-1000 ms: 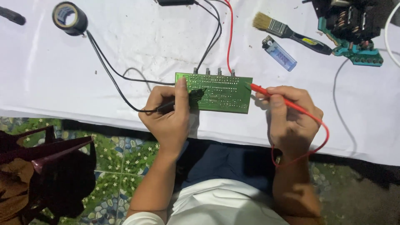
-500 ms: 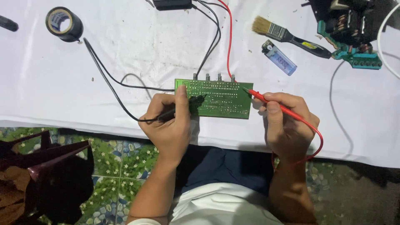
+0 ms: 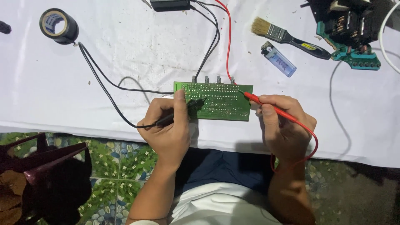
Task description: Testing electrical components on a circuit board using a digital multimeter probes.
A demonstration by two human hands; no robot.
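Pressing black probe (image 3: 183, 110), red probe (image 3: 266, 105) on green circuit board (image 3: 223, 102).

Your left hand (image 3: 168, 127) sits just left of centre frame, fingers curled shut in a pen grip, thumb stretched upward. Your right hand (image 3: 283, 125) lies right of centre, fingers pinched closed likewise. Both forearms rise from the bottom edge.

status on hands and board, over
Left hand grips black probe, right hand grips red probe. Both tips on green board. Nothing in the way.
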